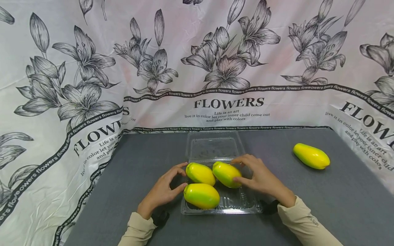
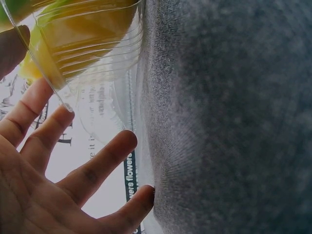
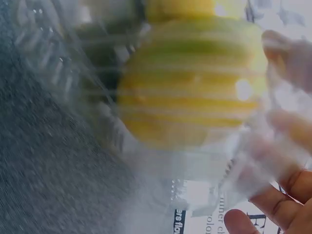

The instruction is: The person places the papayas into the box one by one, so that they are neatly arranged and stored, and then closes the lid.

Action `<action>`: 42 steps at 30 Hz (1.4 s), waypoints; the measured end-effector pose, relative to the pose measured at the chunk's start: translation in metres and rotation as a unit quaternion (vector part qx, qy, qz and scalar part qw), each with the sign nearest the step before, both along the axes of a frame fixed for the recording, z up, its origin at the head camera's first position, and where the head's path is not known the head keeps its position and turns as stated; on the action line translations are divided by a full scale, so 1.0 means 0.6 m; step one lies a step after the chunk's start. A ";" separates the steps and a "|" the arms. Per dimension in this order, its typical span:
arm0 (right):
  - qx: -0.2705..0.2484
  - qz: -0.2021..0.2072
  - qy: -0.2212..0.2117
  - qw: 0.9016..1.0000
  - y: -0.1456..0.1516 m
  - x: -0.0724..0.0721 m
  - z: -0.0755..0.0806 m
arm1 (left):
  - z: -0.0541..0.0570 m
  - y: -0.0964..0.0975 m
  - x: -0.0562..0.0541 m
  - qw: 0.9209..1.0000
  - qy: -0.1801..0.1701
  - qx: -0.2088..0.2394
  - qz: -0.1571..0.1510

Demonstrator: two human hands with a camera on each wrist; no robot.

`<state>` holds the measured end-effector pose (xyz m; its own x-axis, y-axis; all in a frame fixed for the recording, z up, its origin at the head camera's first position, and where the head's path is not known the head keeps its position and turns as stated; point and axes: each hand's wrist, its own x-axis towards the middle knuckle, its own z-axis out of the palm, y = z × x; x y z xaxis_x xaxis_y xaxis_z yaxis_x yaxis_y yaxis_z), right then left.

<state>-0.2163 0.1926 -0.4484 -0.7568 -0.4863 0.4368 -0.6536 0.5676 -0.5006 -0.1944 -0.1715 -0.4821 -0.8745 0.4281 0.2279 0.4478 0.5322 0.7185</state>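
Left hand: the left hand (image 1: 164,189) spreads its fingers wide at the left edge of the box (image 1: 237,202), probably to steady it and its contents.
Right hand: the right hand (image 1: 260,174) holds the right fruit (image 1: 227,173) between thumb and fingers, over the box's back right part, apparently to guide how it sits.
Left pair: the back fruit (image 1: 200,173) and front fruit (image 1: 202,196) lie one before the other in the box's left half, likely leaving the right side for others.
Lid: the clear lid (image 1: 215,145) lies folded back behind the box, out of the hands' way.
Loose fruit: the loose fruit (image 1: 311,156) rests on the desk (image 1: 147,153), well right of the box; the right arm lies partly between.
Cloth: printed cloth (image 1: 227,68) hangs behind the box.
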 end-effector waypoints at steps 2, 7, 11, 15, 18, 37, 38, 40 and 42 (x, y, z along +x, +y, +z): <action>0.000 -0.005 -0.003 1.000 0.005 -0.001 0.004 | 0.000 0.000 0.000 1.000 -0.001 -0.002 0.000; -0.001 -0.021 0.012 1.000 0.027 -0.005 0.015 | -0.001 0.000 -0.002 1.000 -0.008 0.001 -0.002; -0.001 -0.033 0.027 0.999 0.050 -0.009 0.024 | -0.003 -0.001 -0.002 1.000 -0.014 0.001 -0.001; 0.014 -0.059 0.034 0.998 0.070 -0.011 0.033 | -0.005 -0.002 -0.002 1.000 -0.014 0.000 0.000; 0.020 -0.074 0.033 0.997 0.082 -0.012 0.039 | -0.005 -0.002 -0.002 1.000 -0.013 -0.001 0.002; 0.062 -0.148 0.025 0.987 0.162 -0.027 0.051 | 0.000 0.002 0.002 1.000 0.006 -0.010 0.007; 0.061 -0.151 0.028 0.986 0.167 -0.027 0.052 | 0.000 0.002 0.001 1.000 0.006 -0.010 0.008; 0.061 -0.158 0.029 0.985 0.176 -0.026 0.055 | -0.001 0.001 0.001 1.000 0.002 -0.011 0.009; 0.061 -0.167 0.023 0.984 0.185 -0.024 0.058 | -0.002 0.001 0.000 1.000 0.000 -0.011 0.010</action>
<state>-0.2310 0.3038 -0.4136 -0.8642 -0.2642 0.4283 -0.4403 0.8090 -0.3895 -0.1943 -0.1708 -0.4831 -0.8829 0.4155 0.2185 0.4370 0.5571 0.7062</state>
